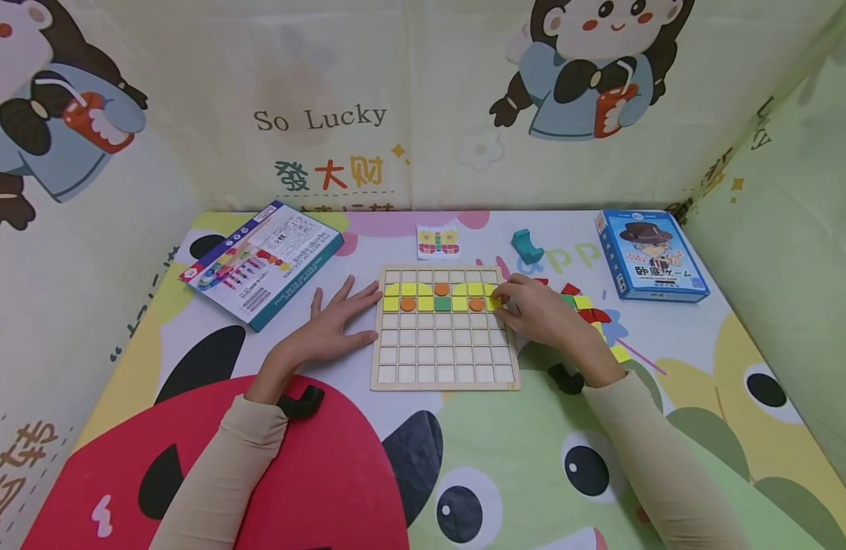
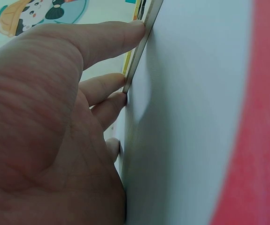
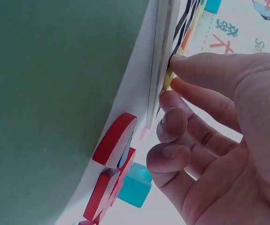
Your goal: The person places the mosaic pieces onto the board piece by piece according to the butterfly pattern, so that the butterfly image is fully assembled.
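A wooden grid board [image 1: 445, 386] lies in the middle of the table. Its two upper filled rows hold yellow tiles [image 1: 391, 304], orange round pieces [image 1: 476, 304] and a green square [image 1: 442, 304]. With fingers spread and straight, my left hand [image 1: 330, 327] touches the board's left edge; in the left wrist view its thumb and fingertips [image 2: 134, 30] meet that edge. My right hand [image 1: 543, 309] pinches a yellow tile [image 3: 168, 80] between thumb and forefinger at the right end of the second filled row. Its other fingers curl loosely beside the board.
Loose red, yellow and green pieces [image 1: 591, 315] lie right of the board, partly behind my right forearm. Beyond the board are a butterfly picture card [image 1: 437, 243] and a teal block [image 1: 527, 246]. A puzzle box [image 1: 265, 263] lies at left, a blue box [image 1: 651, 256] at right.
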